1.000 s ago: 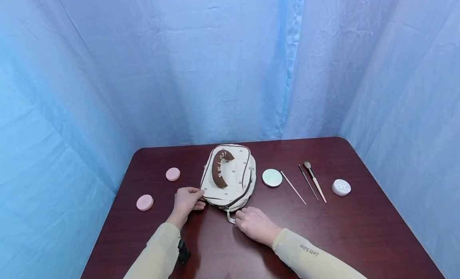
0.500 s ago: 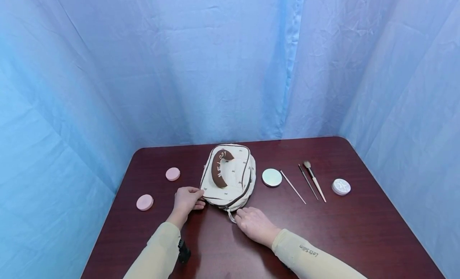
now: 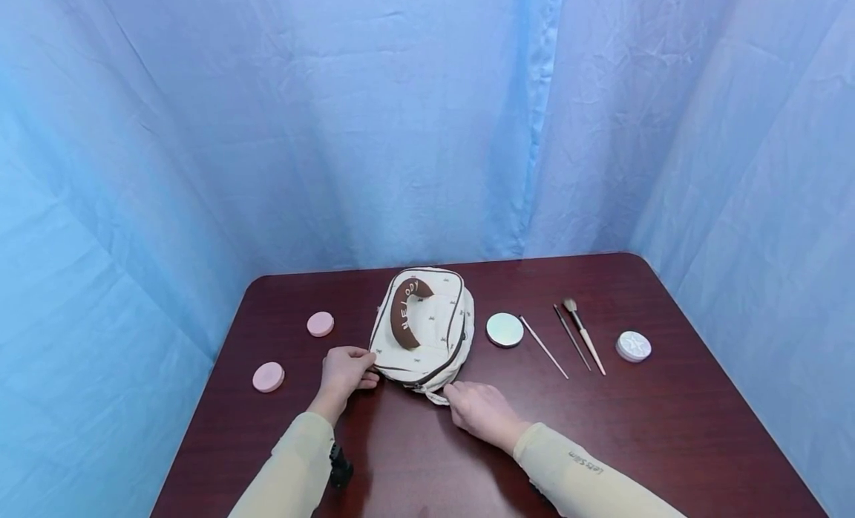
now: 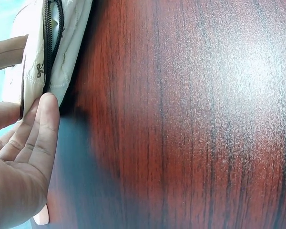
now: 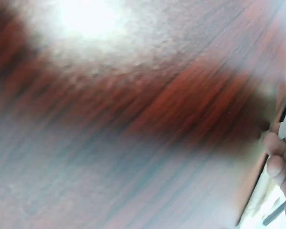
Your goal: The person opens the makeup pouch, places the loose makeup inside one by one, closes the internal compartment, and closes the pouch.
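A cream makeup bag [image 3: 434, 329] with small dark bow prints lies on the table, its curved brown handle [image 3: 404, 317] lettered "MELODY" facing up. At its near left corner my left hand [image 3: 347, 373] pinches the edge between thumb and fingers. In the left wrist view a dark zipper [image 4: 48, 43] runs along the bag's side, its teeth parted in a narrow gap. My right hand [image 3: 484, 412] pinches a white fabric loop [image 3: 437, 398] at the near right corner. The right wrist view is blurred; only fingertips [image 5: 276, 148] and a bit of the bag show at its right edge.
Two pink round cases [image 3: 320, 323] lie to the left. On the right are a round compact [image 3: 505, 329], a thin pale brush [image 3: 544, 347], a thin dark stick [image 3: 572, 338], a fluffy brush [image 3: 584, 336] and a white star-embossed case [image 3: 633, 346]. Blue curtains [image 3: 427, 132] hang behind.
My right hand has shifted slightly right, drawing the white loop along the bag's near side. The left hand keeps its hold, and the bag has barely moved left.
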`<move>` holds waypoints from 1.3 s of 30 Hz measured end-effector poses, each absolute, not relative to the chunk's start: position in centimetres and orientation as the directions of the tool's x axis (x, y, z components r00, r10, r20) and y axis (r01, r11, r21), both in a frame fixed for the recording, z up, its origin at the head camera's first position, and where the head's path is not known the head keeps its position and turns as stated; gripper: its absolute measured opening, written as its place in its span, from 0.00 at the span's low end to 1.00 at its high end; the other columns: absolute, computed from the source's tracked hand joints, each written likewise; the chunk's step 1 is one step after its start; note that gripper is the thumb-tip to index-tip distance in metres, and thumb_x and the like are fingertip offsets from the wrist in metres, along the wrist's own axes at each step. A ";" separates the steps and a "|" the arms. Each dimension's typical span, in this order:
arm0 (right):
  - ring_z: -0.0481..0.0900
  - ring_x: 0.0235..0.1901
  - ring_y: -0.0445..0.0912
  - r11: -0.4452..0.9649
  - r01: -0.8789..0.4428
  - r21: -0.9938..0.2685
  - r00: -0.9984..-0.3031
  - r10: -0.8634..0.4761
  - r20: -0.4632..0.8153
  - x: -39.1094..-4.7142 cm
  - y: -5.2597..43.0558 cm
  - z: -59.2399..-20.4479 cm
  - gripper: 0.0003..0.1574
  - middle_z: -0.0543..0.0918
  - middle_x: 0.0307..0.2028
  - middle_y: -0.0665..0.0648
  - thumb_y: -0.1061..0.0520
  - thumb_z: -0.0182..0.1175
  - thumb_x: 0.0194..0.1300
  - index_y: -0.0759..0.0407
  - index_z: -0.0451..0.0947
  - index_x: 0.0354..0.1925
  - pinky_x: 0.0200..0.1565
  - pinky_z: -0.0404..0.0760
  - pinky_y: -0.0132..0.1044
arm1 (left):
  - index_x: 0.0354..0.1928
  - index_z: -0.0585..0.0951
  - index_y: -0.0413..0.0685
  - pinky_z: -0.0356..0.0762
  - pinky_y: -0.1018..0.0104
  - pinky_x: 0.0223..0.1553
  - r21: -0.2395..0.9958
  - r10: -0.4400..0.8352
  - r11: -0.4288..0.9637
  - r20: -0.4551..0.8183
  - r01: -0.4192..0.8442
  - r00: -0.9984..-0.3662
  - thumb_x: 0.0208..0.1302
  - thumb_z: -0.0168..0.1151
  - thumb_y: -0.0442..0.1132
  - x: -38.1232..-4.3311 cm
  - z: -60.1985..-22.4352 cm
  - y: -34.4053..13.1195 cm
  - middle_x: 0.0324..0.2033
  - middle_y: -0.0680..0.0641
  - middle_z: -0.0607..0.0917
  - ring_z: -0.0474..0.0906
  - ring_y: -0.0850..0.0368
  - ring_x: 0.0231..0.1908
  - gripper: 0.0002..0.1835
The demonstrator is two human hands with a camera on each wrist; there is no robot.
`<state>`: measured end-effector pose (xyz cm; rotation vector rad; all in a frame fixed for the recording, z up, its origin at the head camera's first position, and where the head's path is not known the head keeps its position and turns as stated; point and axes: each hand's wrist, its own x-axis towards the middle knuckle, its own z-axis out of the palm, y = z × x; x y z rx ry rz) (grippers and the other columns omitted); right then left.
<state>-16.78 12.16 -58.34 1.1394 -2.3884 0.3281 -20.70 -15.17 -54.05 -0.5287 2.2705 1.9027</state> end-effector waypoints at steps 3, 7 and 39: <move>0.77 0.21 0.46 0.608 -0.789 -0.083 -0.569 -0.674 0.470 -17.0 12.8 -58.6 0.14 0.76 0.23 0.47 0.66 0.65 0.55 0.54 0.68 0.29 0.21 0.74 0.38 | 0.49 0.82 0.26 0.87 0.59 0.28 0.927 -0.185 0.147 -0.317 -0.345 -0.930 0.66 0.61 0.30 -20.8 -54.1 -15.2 0.33 0.31 0.88 0.88 0.45 0.26 0.13; 0.81 0.28 0.45 0.592 -0.791 -0.152 -0.593 -0.684 0.425 -17.0 13.4 -58.3 0.09 0.79 0.29 0.47 0.65 0.65 0.61 0.54 0.75 0.35 0.29 0.79 0.38 | 0.47 0.83 0.27 0.87 0.58 0.30 0.922 -0.198 0.171 -0.314 -0.348 -0.929 0.66 0.62 0.29 -20.9 -53.9 -15.1 0.30 0.33 0.88 0.87 0.50 0.23 0.12; 0.83 0.30 0.43 0.680 -0.716 -0.155 -0.664 -0.597 0.450 -18.8 17.5 -55.4 0.08 0.81 0.31 0.48 0.65 0.68 0.60 0.54 0.81 0.35 0.30 0.81 0.40 | 0.48 0.87 0.33 0.82 0.70 0.24 0.799 -0.194 0.552 -0.153 -0.237 -0.969 0.61 0.58 0.30 -21.7 -53.8 -16.3 0.19 0.44 0.88 0.85 0.58 0.18 0.16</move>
